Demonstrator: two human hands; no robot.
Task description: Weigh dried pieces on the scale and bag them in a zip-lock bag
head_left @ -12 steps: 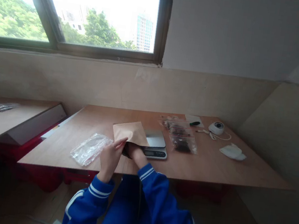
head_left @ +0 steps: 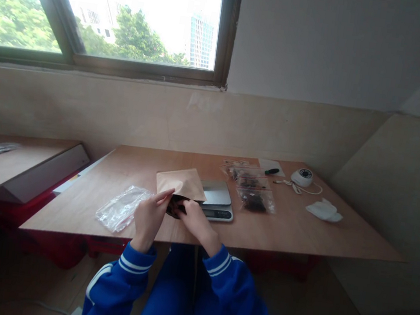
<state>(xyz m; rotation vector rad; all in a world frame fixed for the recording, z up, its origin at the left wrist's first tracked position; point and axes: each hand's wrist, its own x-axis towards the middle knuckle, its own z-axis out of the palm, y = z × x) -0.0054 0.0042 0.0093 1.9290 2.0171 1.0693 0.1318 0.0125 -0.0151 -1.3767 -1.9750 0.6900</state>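
Note:
A brown paper bag (head_left: 182, 183) lies open-mouthed toward me on the wooden table (head_left: 301, 233), partly over a small silver scale (head_left: 217, 199). My left hand (head_left: 149, 218) pinches the bag's near left edge. At the bag's dark opening my right hand (head_left: 195, 220) rests, fingers pinched on something small and dark. Whether it grips that or just the bag's rim, I cannot tell. Both sleeves are blue with white stripes.
An empty clear plastic bag (head_left: 121, 206) lies left of my hands. Several small zip bags with dark contents (head_left: 254, 190) sit right of the scale. Further right are a white round device with a cord (head_left: 302, 177) and a crumpled white cloth (head_left: 323, 210). A second desk (head_left: 5, 170) stands at left.
My right hand has come out of the paper bag's mouth and now sits at its opening. The left hand has stayed on the bag's edge.

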